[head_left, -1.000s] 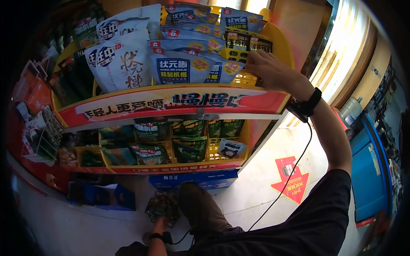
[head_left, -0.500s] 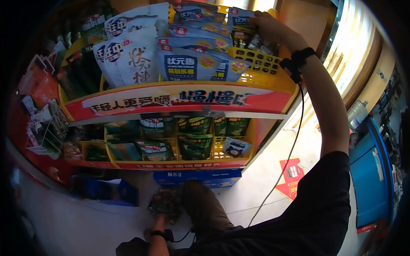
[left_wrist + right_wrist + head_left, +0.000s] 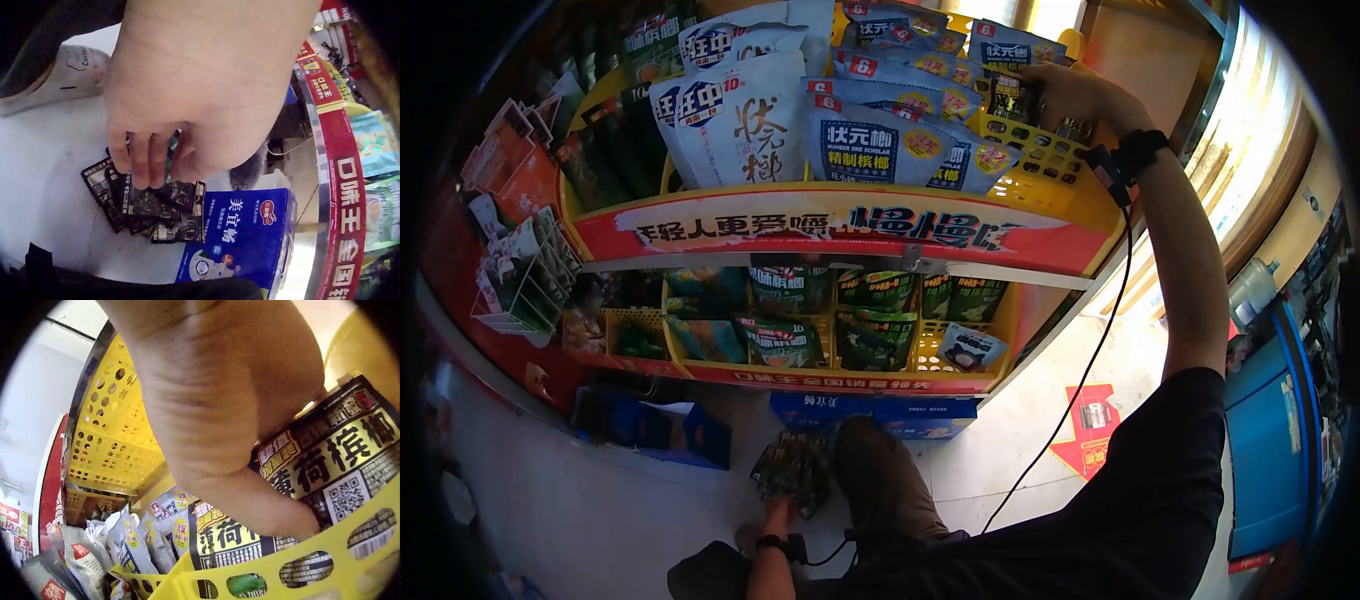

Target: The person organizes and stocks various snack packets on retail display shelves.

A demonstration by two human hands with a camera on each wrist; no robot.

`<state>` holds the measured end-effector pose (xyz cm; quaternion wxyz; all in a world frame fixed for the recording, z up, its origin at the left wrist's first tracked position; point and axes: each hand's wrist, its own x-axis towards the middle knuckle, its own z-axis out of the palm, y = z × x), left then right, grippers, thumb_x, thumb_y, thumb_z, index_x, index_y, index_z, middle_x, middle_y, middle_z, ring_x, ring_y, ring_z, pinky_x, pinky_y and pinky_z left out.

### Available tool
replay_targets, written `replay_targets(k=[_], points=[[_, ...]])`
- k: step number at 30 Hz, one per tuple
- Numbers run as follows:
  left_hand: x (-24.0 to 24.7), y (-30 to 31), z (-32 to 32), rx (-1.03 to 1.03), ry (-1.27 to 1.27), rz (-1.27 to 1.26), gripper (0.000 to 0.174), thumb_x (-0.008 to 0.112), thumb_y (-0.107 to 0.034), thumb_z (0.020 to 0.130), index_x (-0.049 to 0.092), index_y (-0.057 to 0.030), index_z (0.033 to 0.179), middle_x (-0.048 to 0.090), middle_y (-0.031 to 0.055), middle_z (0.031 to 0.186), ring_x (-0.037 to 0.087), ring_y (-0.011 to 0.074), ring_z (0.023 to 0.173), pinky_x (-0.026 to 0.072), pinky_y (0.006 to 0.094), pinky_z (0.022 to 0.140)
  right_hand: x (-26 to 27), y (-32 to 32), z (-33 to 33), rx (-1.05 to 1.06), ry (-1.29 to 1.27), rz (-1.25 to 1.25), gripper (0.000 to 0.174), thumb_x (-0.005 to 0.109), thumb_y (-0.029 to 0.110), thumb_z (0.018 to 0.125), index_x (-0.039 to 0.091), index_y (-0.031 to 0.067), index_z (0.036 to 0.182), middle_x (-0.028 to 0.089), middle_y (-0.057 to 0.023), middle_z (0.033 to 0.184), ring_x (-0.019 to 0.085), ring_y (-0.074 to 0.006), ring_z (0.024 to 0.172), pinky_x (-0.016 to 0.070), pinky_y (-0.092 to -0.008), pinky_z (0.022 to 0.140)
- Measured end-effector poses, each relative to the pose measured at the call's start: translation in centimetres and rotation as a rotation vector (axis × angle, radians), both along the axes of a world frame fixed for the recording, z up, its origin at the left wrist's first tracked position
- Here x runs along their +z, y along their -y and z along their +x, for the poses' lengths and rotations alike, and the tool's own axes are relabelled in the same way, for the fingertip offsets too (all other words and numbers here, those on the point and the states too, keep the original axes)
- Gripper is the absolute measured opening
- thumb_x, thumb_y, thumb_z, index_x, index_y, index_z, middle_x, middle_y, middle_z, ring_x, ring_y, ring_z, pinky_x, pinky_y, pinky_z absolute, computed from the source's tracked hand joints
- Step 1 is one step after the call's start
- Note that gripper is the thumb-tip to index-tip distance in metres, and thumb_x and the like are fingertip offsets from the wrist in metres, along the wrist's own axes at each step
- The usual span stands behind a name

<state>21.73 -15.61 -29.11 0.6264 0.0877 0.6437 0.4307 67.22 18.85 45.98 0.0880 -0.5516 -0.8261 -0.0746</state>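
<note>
My right hand (image 3: 1085,100) reaches into the yellow basket at the upper right of the rack. In the right wrist view its thumb (image 3: 275,515) lies across the front of black-and-gold packets (image 3: 340,456) standing behind a yellow perforated divider; the other fingers are hidden behind the packets. Low down by the floor, my left hand (image 3: 194,94) grips a fanned bunch of several small black packets (image 3: 150,206), its fingers curled over their upper ends. That bunch hangs beside my knee in the head view.
Blue-grey pouches (image 3: 880,145) and large white pouches (image 3: 750,120) fill the top tier beside my right hand. Green packs (image 3: 875,338) stand on the lower tier. A blue carton (image 3: 240,234) lies on the floor under the rack. A black cable (image 3: 1065,410) trails from my right wrist.
My right hand has gone from the basket's front to black packets farther back, then settled slightly lower. The rack has slid rightward in the head view. My left hand keeps its packets low down.
</note>
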Motion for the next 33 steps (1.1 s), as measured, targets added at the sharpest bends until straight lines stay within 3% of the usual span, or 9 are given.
replay_targets(k=[9, 11, 19, 21, 26, 28, 29, 30, 33], points=[[1.6, -0.2, 0.1, 0.005, -0.028, 0.051, 0.016, 0.055, -0.019, 0.087, 0.059, -0.0081, 0.077, 0.054, 0.0028, 0.065, 0.049, 0.0129, 0.05, 0.0365, 0.0297, 0.045, 1.5, -1.6, 2.1, 0.055, 0.102, 0.199, 0.044, 0.076, 0.0, 0.069, 0.058, 0.0004, 0.11, 0.065, -0.0111, 0.099, 0.064, -0.0258, 0.094, 0.0522, -0.0378, 0.084], [1.6, 0.3, -0.3, -0.034, -0.055, 0.058, 0.016, 0.055, -0.019, 0.087, 0.059, -0.0074, 0.075, 0.054, 0.0029, 0.063, 0.048, 0.0129, 0.048, 0.0353, 0.0298, 0.044, 1.3, -1.8, 3.2, 0.184, -0.209, 0.213, 0.028, 0.07, -0.003, 0.076, 0.057, -0.0003, 0.1, 0.066, -0.0094, 0.097, 0.065, -0.0212, 0.088, 0.0524, -0.033, 0.08], [1.0, 0.3, -1.6, -0.15, 0.016, 0.017, 0.015, 0.055, -0.019, 0.094, 0.06, -0.0051, 0.089, 0.06, 0.0054, 0.077, 0.057, 0.0172, 0.067, 0.0435, 0.0334, 0.057, 7.0, 4.0, 6.0, 0.331, -0.186, 0.599, 0.026, 0.071, -0.002, 0.076, 0.059, 0.0009, 0.099, 0.066, -0.0059, 0.095, 0.063, -0.0144, 0.089, 0.0512, -0.0304, 0.08], [-0.2, 0.0, -1.6, -0.159, 0.03, 0.05, 0.015, 0.055, -0.019, 0.093, 0.06, -0.0053, 0.089, 0.06, 0.0058, 0.078, 0.058, 0.0176, 0.067, 0.0438, 0.0333, 0.057, 7.8, 7.4, 4.4, 0.034, -0.346, 0.448, 0.051, 0.083, 0.016, 0.076, 0.062, 0.006, 0.122, 0.069, -0.0091, 0.101, 0.063, -0.0169, 0.092, 0.0492, -0.0291, 0.084], [-0.6, -0.4, 0.3, -0.064, 0.003, 0.027, 0.01, 0.054, -0.015, 0.088, 0.055, -0.0108, 0.078, 0.054, 0.0026, 0.068, 0.053, 0.0135, 0.056, 0.0384, 0.0296, 0.046, 7.3, 0.4, 5.6, 0.331, 0.008, 0.438, 0.031, 0.072, 0.0, 0.074, 0.061, 0.0017, 0.103, 0.064, -0.0054, 0.087, 0.061, -0.0166, 0.085, 0.0503, -0.032, 0.077], [-3.8, 0.1, -1.3, -0.388, -0.312, 0.134, 0.007, 0.055, -0.017, 0.089, 0.055, -0.0111, 0.085, 0.055, 0.0028, 0.073, 0.054, 0.0131, 0.061, 0.0403, 0.0292, 0.049, 5.9, -1.3, 3.9, 0.311, 0.064, 0.25, 0.034, 0.071, 0.0, 0.074, 0.062, 0.0022, 0.107, 0.063, -0.0064, 0.086, 0.061, -0.017, 0.08, 0.0504, -0.0337, 0.074], [-3.6, 1.1, -1.7, -0.524, -0.486, 0.343, 0.015, 0.054, -0.023, 0.092, 0.058, -0.0113, 0.102, 0.062, 0.0046, 0.094, 0.062, 0.0223, 0.091, 0.0476, 0.0421, 0.074, 5.2, -0.3, 2.1, 0.062, -0.002, 0.153, 0.035, 0.07, 0.0, 0.074, 0.062, 0.0025, 0.108, 0.064, -0.0071, 0.088, 0.061, -0.0171, 0.08, 0.0507, -0.0337, 0.074], [-3.0, 1.0, -1.2, -0.524, -0.487, 0.343, 0.015, 0.054, -0.023, 0.092, 0.058, -0.0113, 0.102, 0.062, 0.0046, 0.094, 0.062, 0.0223, 0.091, 0.0476, 0.0421, 0.074, 4.9, 0.6, 1.7, -0.206, -0.059, 0.046, 0.037, 0.07, 0.0, 0.074, 0.062, 0.0027, 0.11, 0.064, -0.0079, 0.089, 0.062, -0.0173, 0.079, 0.0511, -0.0337, 0.073], [-0.1, 0.1, -0.2, -0.221, -0.074, -0.025, 0.021, 0.056, -0.025, 0.092, 0.055, -0.0116, 0.108, 0.063, 0.0043, 0.094, 0.063, 0.0221, 0.093, 0.0476, 0.0418, 0.072, 4.4, 0.2, 1.3, -0.192, -0.185, -0.082, 0.051, 0.069, 0.004, 0.074, 0.059, 0.0063, 0.124, 0.065, -0.0098, 0.097, 0.063, -0.0181, 0.084, 0.0515, -0.0333, 0.076]])
